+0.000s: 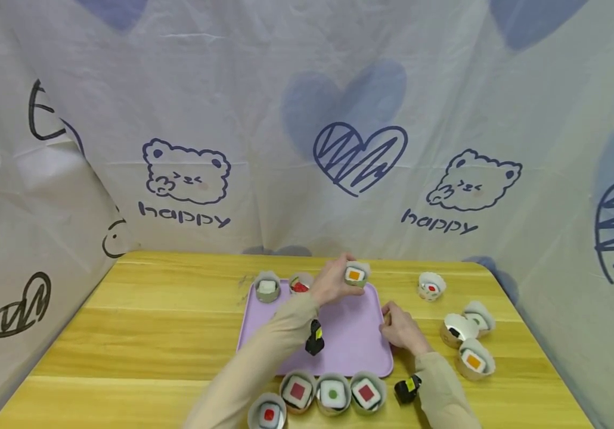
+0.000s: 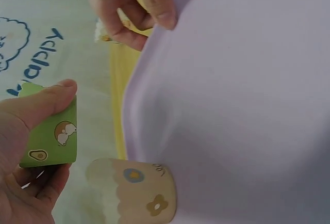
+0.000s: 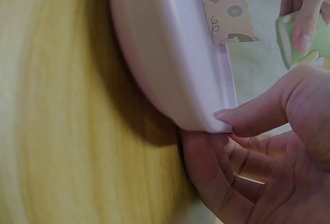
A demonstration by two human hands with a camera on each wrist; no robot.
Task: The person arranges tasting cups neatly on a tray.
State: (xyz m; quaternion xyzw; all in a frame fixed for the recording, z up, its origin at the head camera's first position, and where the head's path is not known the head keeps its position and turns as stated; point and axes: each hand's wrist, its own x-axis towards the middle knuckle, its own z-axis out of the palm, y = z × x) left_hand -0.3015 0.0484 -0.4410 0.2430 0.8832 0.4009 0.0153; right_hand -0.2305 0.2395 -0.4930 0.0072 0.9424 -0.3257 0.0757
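- So the left hand is grasping a green paper cup, thumb on one side and fingers on the other. An orange-centred white piece is showing in the top.
- That cup is hanging around the tray's far right corner in the head view; can't really tell how high it's being held.
- Right hand is gripping the right edge of the lilac tray. In the right wrist view its thumb is pressing on the rim while the fingers are curling underneath.
- Two more cups are sitting at the tray's far side: a white-topped cup in the left corner and a red-topped cup beside it, partly hidden by the left hand.
- Just in front of the tray, a row of three cups is standing close together, with another red-centred cup a bit nearer and to the left.
- Over on the right, a group of three cups is bunching up on the yellow worktop, and a lone cup is standing farther back.
- A sheet with bears, hearts and "happy" is hanging behind everything.
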